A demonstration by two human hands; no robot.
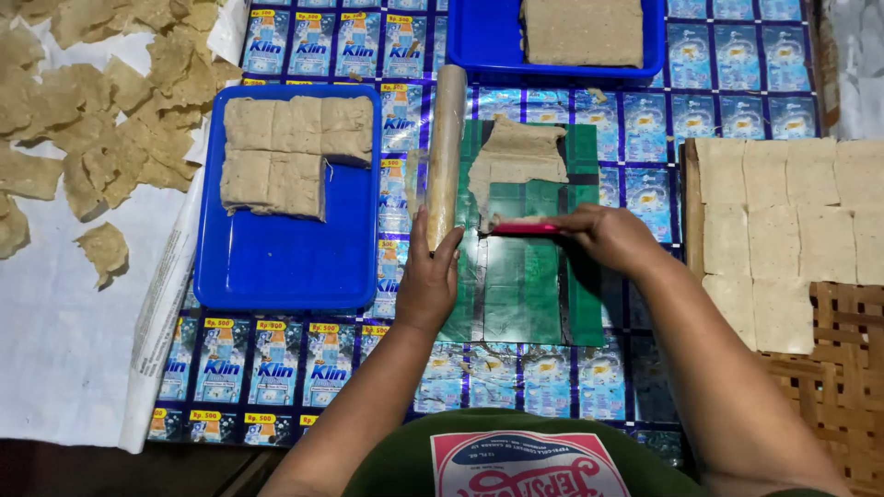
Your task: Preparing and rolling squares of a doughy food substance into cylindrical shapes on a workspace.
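Observation:
My left hand [428, 276] grips the near end of a wooden rolling pin [446, 147] that lies upright along the left edge of a green plastic sheet [534, 285]. My right hand [603, 235] holds a red-handled flat tool [523, 227] pressed on the sheet, just below a thin, ragged piece of beige dough [516, 156]. The tool's blade end is hidden under the dough's lower edge.
A blue tray [276, 267] at the left holds stacked beige dough squares [295, 152]. Another blue tray [479, 46] with a dough block sits at the top. Pale flat squares [783, 221] lie on a woven mat [847, 368] at the right. Torn dough sheets [101, 101] dry on white paper [55, 340].

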